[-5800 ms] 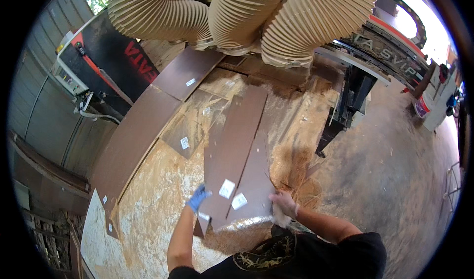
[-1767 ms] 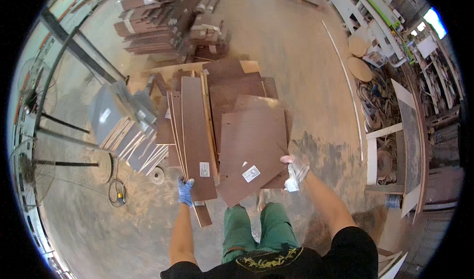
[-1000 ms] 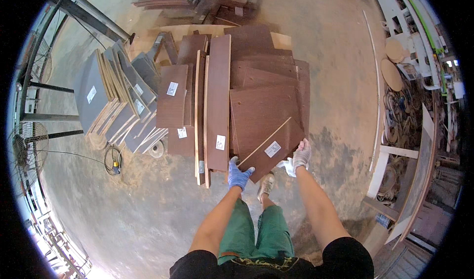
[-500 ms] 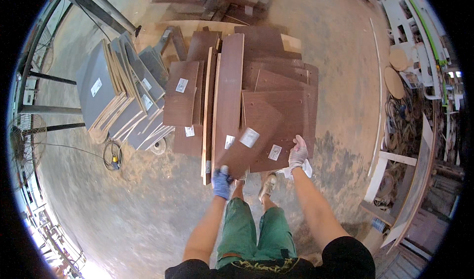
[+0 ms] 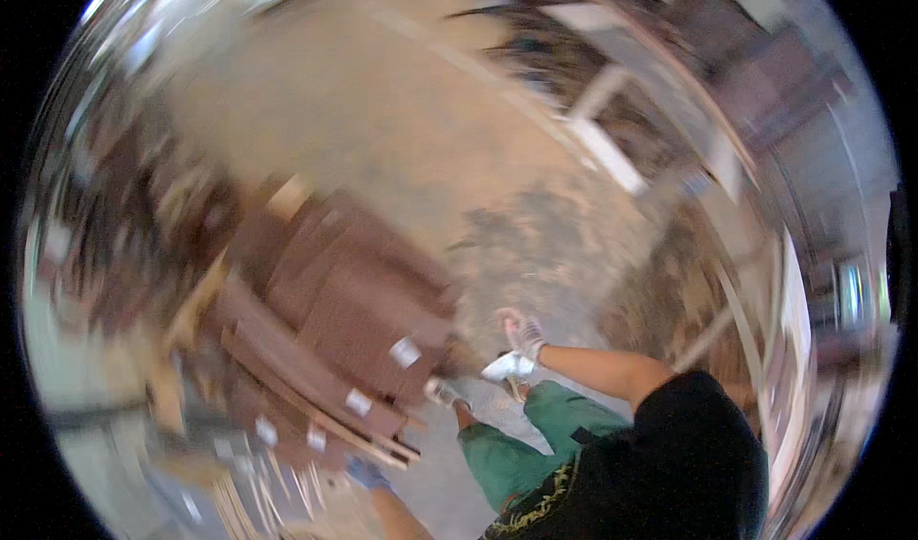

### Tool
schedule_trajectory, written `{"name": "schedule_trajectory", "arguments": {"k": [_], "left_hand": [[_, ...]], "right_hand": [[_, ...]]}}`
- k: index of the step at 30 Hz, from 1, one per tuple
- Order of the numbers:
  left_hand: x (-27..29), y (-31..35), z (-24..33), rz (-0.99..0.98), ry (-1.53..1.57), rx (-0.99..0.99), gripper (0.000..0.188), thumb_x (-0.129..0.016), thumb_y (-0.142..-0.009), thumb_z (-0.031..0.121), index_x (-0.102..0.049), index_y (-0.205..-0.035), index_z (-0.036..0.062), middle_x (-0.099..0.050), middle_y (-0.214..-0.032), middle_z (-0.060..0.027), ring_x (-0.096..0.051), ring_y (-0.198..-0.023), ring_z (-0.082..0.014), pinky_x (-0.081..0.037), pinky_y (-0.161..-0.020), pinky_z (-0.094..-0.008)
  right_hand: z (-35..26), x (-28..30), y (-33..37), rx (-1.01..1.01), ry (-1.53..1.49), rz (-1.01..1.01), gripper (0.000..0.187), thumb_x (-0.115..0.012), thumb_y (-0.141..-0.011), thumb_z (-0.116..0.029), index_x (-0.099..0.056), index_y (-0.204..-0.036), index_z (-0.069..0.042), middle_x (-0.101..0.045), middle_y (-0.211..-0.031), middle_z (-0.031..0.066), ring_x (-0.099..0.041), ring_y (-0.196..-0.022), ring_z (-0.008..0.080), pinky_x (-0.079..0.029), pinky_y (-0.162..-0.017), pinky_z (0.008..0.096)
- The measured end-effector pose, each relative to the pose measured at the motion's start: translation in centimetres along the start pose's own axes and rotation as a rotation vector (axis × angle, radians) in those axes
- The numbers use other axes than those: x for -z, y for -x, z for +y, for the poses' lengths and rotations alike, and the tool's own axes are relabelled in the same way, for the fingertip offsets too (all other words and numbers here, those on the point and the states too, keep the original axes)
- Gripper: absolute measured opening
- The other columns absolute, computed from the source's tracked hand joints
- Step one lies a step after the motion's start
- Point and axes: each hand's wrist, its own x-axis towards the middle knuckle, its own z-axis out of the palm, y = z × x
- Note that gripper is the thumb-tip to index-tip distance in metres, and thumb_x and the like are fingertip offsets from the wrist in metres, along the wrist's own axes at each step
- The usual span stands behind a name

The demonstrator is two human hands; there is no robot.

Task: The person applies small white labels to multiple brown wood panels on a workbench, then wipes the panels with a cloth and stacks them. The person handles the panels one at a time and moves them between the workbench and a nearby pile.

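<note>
My left hand [image 5: 366,473], in a blue glove, is low in the picture beside the near ends of the stacked brown panels. Motion smears its fingers, so its grip cannot be made out. Over the floor, to the right of the stack and apart from it, my right hand [image 5: 521,334] wears a pale glove. Its fingers look loosely apart with nothing visible in them. Just below it shows a crumpled white piece [image 5: 507,366]; whether it touches the hand is unclear. Wide brown panels [image 5: 368,291] with white labels lie overlapping, next to long narrow boards [image 5: 296,373].
Grey panels [image 5: 196,507] with pale edges are at the lower left, partly blurred. My shoe [image 5: 442,394] is close to the stack's near edge. At upper right are a pale wooden frame [image 5: 607,153] and leaning boards. Bare concrete floor [image 5: 363,110] stretches beyond the stack.
The view has swung to the right, carrying the stack to the lower left. A labelled brown panel between my hands is no longer seen there. My right hand has come away from the stack.
</note>
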Motion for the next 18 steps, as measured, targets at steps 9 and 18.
{"name": "schedule_trajectory", "arguments": {"k": [9, 18], "left_hand": [[21.4, 23.9, 35.3, -0.781, 1.217, -1.245, 0.056, -0.065, -0.079, 0.015, -0.038, -0.127, 0.0018, -0.05, -0.112, -0.007, -0.049, -0.1, -0.0185, -0.043, -0.086, -0.0315], [19.1, 49.7, 62.6, -1.235, 0.38, -1.617, 0.07, -0.074, -0.07, 0.013, -0.037, -0.128, -0.0016, -0.053, -0.117, -0.0092, -0.054, -0.1, -0.0205, -0.046, -0.085, -0.0341]], "right_hand": [[2.8, 24.0, 12.9, -0.67, -0.993, 0.908, 0.019, -0.047, -0.087, -0.007, -0.065, -0.091, -0.008, -0.063, -0.073, 0.0043, -0.055, -0.062, 0.0124, -0.043, -0.053, 0.0253], [9.5, 46.5, 29.0, -0.555, -1.396, 1.596, 0.017, -0.053, -0.084, -0.007, -0.063, -0.098, -0.004, -0.061, -0.077, 0.0028, -0.054, -0.059, 0.0111, -0.045, -0.051, 0.0255]]}}
